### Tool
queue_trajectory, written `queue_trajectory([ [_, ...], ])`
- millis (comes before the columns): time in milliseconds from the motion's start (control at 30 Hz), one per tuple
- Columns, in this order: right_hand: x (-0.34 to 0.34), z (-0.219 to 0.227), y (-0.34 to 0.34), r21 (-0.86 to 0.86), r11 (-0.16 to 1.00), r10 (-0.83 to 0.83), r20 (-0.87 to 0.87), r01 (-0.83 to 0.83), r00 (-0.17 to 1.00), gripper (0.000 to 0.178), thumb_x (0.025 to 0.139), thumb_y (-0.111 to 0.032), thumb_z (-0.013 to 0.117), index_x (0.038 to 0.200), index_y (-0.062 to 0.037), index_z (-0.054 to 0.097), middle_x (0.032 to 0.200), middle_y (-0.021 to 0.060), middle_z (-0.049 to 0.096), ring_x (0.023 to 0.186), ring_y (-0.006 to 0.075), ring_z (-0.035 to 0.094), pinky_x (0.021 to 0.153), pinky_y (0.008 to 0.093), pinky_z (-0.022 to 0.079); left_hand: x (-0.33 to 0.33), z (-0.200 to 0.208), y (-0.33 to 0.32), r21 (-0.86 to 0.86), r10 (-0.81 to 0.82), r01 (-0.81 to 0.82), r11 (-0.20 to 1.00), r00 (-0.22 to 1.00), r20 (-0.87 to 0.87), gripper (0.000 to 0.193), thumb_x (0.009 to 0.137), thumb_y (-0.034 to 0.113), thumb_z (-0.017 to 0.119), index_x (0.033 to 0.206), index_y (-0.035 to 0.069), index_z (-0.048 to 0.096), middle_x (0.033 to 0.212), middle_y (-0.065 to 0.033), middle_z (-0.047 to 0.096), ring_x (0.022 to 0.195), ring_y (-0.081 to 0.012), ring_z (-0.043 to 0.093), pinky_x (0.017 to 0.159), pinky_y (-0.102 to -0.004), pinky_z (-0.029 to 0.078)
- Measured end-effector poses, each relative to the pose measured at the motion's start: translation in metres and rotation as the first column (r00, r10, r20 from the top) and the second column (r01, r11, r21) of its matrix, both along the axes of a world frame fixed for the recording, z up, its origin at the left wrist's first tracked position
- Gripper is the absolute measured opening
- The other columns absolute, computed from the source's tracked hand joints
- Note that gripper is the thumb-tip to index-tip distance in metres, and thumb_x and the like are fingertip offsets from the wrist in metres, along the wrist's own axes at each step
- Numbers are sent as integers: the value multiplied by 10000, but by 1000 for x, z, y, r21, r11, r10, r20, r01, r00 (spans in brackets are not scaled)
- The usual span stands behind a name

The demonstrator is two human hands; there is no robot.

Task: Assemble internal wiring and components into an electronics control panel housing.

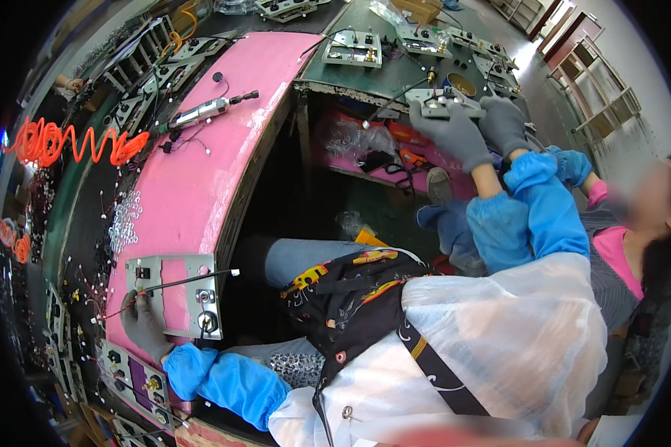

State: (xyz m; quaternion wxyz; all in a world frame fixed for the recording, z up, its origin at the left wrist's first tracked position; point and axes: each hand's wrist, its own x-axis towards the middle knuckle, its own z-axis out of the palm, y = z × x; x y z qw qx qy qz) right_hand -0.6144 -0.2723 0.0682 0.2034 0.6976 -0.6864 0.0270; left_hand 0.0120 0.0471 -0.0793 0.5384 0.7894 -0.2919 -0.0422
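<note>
My left hand (145, 328), in a grey glove, is closed at the edge of a silver metal panel (203, 287) on the pink mat. Its fingertips pinch the end of a black cable (185, 281) that lies across the panel. Far to the right, my right hand (502, 125), also gloved in grey, is closed on one end of another metal panel (436, 97). A grey-gloved hand (455, 140), seemingly the co-worker's, grips that panel's near side. Crossing blue sleeves make it hard to tell these two hands apart. Their fingertips are partly hidden.
A power screwdriver (205, 112) on an orange coiled hose (82, 141) lies on the pink mat (183, 182). Small washers (125, 222) are piled along its edge. More panels (354, 48) stand on the green table. A co-worker (619, 238) sits close at my right.
</note>
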Motion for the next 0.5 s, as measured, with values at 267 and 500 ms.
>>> queue_trajectory([
  [267,-29,-50,2,-72,996,29,-175,-42,984,107,711,-153,610,802,-127,659,823,102,649,867,304,626,702,443,481,4,-1,6,-8,3,-4,1000,999,-47,222,905,75,568,1091,-42,602,1024,-101,605,896,-161,594,786,-265,492],
  [500,-71,-32,-6,-292,952,48,-144,-89,988,163,697,-193,647,819,-119,569,898,82,588,892,311,571,721,433,455,-2,5,7,3,20,-20,1000,997,-79,236,913,65,559,1114,-57,581,1031,-97,604,913,-161,592,799,-260,499],
])
